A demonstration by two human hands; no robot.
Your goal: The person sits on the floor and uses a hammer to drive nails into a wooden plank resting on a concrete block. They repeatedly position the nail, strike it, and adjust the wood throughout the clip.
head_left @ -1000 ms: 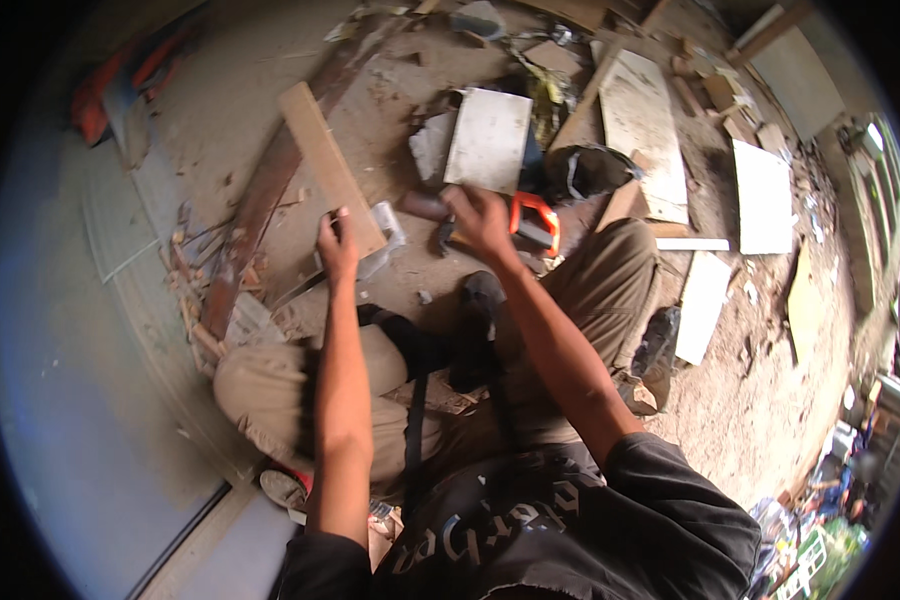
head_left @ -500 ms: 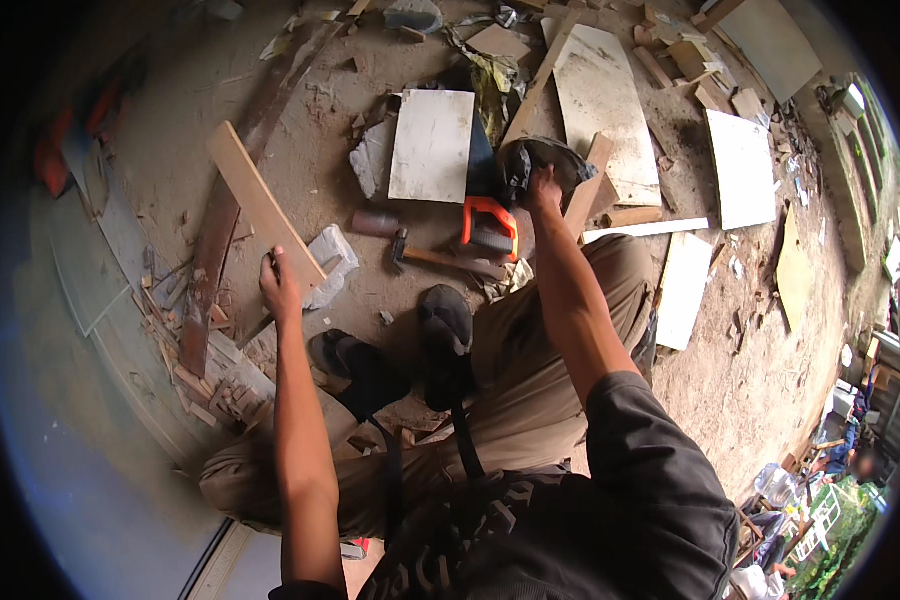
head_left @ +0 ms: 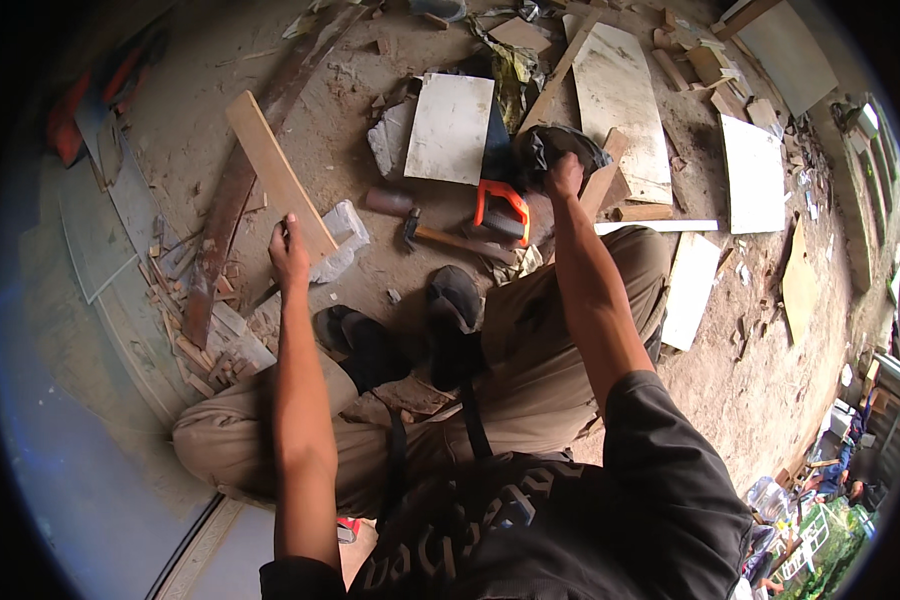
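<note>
My left hand (head_left: 290,252) is closed on the near end of a narrow light-brown wooden board (head_left: 276,172), which slants up and away to the left. My right hand (head_left: 566,176) reaches down into a dark bag-like holder (head_left: 595,150); its fingertips are hidden there, so their grip does not show. Just left of that hand is an orange-handled tool (head_left: 483,205), perhaps a handsaw. Nearer my feet lies a hammer (head_left: 460,241) with a wooden handle.
A white panel (head_left: 450,128) and a larger stained board (head_left: 620,105) lie beyond my hands. A long dark beam (head_left: 232,215) runs along the left. At the right are a white sheet (head_left: 753,175) and a pale offcut (head_left: 798,283). Wood scraps (head_left: 205,365) litter the dirt ground.
The view has shifted slightly, so most things sit a little further right. My left hand still holds the board, and my right hand stays in the dark holder, its wrist slightly turned.
</note>
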